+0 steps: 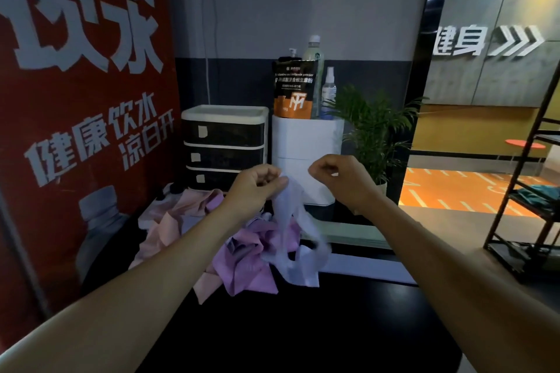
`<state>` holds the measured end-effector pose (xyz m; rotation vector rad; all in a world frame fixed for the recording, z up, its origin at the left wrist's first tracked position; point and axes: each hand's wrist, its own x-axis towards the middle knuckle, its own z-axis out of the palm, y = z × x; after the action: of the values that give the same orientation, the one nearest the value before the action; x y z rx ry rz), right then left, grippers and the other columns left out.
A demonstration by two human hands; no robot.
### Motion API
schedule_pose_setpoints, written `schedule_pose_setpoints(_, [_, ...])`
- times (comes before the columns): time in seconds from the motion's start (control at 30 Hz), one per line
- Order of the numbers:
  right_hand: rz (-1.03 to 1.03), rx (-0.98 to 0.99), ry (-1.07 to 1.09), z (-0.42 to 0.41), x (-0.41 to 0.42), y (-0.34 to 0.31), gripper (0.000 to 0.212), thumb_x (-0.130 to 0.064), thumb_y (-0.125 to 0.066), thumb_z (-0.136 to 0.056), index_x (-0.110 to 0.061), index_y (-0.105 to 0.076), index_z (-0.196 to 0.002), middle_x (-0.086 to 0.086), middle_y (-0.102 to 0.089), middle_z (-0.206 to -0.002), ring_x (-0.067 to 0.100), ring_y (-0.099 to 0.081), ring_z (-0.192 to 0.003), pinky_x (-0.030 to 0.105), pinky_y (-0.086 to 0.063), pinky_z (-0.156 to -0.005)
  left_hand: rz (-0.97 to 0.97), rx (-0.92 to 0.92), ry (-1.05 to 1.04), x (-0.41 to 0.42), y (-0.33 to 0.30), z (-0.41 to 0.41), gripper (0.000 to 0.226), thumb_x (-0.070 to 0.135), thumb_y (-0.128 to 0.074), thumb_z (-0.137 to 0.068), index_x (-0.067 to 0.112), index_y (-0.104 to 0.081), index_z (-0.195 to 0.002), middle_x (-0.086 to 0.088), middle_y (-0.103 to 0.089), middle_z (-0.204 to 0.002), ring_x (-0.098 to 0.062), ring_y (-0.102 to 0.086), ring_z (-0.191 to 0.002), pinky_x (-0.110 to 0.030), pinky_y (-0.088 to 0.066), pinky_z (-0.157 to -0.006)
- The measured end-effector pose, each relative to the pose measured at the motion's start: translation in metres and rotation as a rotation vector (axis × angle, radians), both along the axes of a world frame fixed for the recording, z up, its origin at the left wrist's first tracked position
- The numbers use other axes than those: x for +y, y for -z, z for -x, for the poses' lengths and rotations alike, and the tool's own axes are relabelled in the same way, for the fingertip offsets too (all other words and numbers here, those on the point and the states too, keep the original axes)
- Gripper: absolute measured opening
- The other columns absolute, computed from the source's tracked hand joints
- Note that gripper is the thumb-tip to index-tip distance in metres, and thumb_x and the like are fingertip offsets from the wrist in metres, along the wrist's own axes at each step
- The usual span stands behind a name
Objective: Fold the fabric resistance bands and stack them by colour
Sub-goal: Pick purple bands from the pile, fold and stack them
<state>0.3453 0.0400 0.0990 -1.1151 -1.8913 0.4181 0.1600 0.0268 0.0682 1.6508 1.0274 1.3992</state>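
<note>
We are holding our left hand [257, 185] up above the dark table [303, 327], and its fingers are curled around the top edge of a pale lavender resistance band [295, 233], with the thumb pressing the fabric from the 3 o'clock side. The band is hanging down from these fingers in a twisted loop, and its lower end is touching the table just beside the pile. Our right hand [339, 179] is staying at 3 o'clock from the left hand, near it but apart. Its fingers are clenched, and something small and pale is showing at the fingertips; we cannot tell if it is a part of the band.

The pile of unfolded bands [242, 263], pink and purple, is lying on the table under the left hand, at 6 to 8 o'clock from it. Behind the pile, at 12 o'clock, a black and white drawer unit [224, 142] is standing. At its 3 o'clock side is a white box [306, 142], and on it are standing an orange and black powder pouch [295, 88], a bottle and a spray bottle [328, 91]. A green potted plant [375, 124] is at 3 o'clock from the box.
</note>
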Motion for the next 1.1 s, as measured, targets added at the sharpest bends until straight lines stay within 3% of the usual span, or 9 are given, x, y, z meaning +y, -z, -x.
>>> schedule_pose_setpoints(0.17, [0.049, -0.059, -0.109, 0.003, -0.013, -0.009, 0.016, -0.024, -0.067, -0.085, -0.009, -0.069, -0.088, 0.002, -0.066, -0.08, 0.011, -0.056, -0.071, 0.026, -0.046, -0.067, -0.061, 0.03, -0.02, 0.001, -0.016, -0.018, 0.01, 0.012, -0.063, -0.087, 0.019, -0.065, -0.08, -0.003, -0.062, -0.076, -0.012, -0.055, -0.071, -0.023, -0.045, -0.066])
schedule_pose_setpoints(0.33, [-0.072, -0.11, -0.03, -0.007, -0.014, -0.015, 0.01, -0.011, -0.061, -0.088, -0.007, -0.069, -0.086, 0.0, -0.057, -0.067, 0.014, -0.049, -0.062, 0.025, -0.038, -0.059, -0.086, 0.07, -0.063, 0.002, -0.019, -0.03, 0.01, 0.017, -0.067, -0.084, 0.018, -0.057, -0.086, 0.002, -0.058, -0.079, -0.009, -0.053, -0.07, -0.015, -0.044, -0.061])
schedule_pose_setpoints(0.43, [-0.075, -0.048, -0.011, -0.012, -0.014, -0.017, 0.01, -0.011, -0.063, -0.087, -0.005, -0.071, -0.087, 0.002, -0.06, -0.069, 0.016, -0.053, -0.065, 0.029, -0.046, -0.065, 0.003, 0.123, 0.071, 0.005, -0.013, -0.036, 0.028, 0.022, -0.072, -0.081, 0.018, -0.057, -0.105, -0.002, -0.065, -0.103, -0.019, -0.061, -0.098, -0.03, -0.052, -0.082])
schedule_pose_setpoints(0.5, [-0.082, 0.027, 0.043, -0.018, -0.013, -0.019, 0.011, -0.01, -0.064, -0.087, -0.004, -0.072, -0.089, 0.004, -0.063, -0.073, 0.017, -0.057, -0.069, 0.032, -0.05, -0.068, 0.073, 0.169, 0.134, 0.004, -0.007, -0.043, 0.039, 0.022, -0.073, -0.079, 0.011, -0.059, -0.114, -0.01, -0.066, -0.11, -0.024, -0.062, -0.101, -0.042, -0.05, -0.089])
schedule_pose_setpoints(0.63, [-0.021, 0.244, 0.225, -0.048, -0.005, -0.017, 0.014, -0.007, -0.065, -0.085, -0.002, -0.073, -0.095, 0.006, -0.065, -0.077, 0.013, -0.058, -0.063, 0.025, -0.05, -0.064, 0.12, 0.298, 0.166, 0.007, 0.007, -0.051, 0.043, 0.025, -0.078, -0.073, -0.003, -0.06, -0.1, -0.008, -0.063, -0.089, -0.016, -0.055, -0.082, -0.035, -0.044, -0.075])
schedule_pose_setpoints(0.73, [0.046, 0.37, 0.389, -0.081, 0.005, -0.002, 0.013, -0.009, -0.063, -0.085, -0.005, -0.074, -0.092, 0.01, -0.065, -0.077, 0.024, -0.061, -0.07, 0.038, -0.053, -0.073, 0.157, 0.486, 0.175, 0.015, 0.023, -0.046, 0.041, 0.022, -0.077, -0.075, -0.01, -0.055, -0.09, -0.009, -0.051, -0.079, -0.015, -0.044, -0.075, -0.03, -0.033, -0.069])
schedule_pose_setpoints(0.9, [0.166, 0.449, 0.597, -0.125, 0.008, 0.036, 0.014, -0.009, -0.062, -0.085, -0.004, -0.072, -0.093, 0.013, -0.06, -0.075, 0.025, -0.055, -0.071, 0.039, -0.048, -0.069, 0.225, 0.841, 0.135, 0.024, 0.047, -0.038, 0.025, 0.023, -0.071, -0.081, 0.007, -0.054, -0.072, 0.005, -0.047, -0.065, -0.009, -0.043, -0.064, -0.024, -0.031, -0.061])
schedule_pose_setpoints(1.0, [0.229, 0.463, 0.659, -0.144, 0.008, 0.06, 0.015, -0.01, -0.061, -0.086, -0.005, -0.072, -0.095, 0.013, -0.063, -0.082, 0.027, -0.058, -0.076, 0.036, -0.048, -0.073, 0.244, 0.933, 0.074, 0.031, 0.058, -0.034, 0.043, 0.026, -0.067, -0.084, 0.017, -0.037, -0.055, 0.009, -0.035, -0.049, -0.002, -0.033, -0.048, -0.022, -0.026, -0.051])
schedule_pose_setpoints(1.1, [0.268, 0.447, 0.684, -0.159, 0.008, 0.082, 0.015, -0.011, -0.06, -0.088, -0.005, -0.071, -0.096, 0.015, -0.065, -0.084, 0.028, -0.059, -0.077, 0.038, -0.049, -0.076, 0.288, 0.959, 0.014, 0.044, 0.071, -0.027, 0.031, 0.035, -0.066, -0.083, 0.018, -0.053, -0.061, 0.003, -0.048, -0.06, -0.011, -0.046, -0.06, -0.029, -0.039, -0.061])
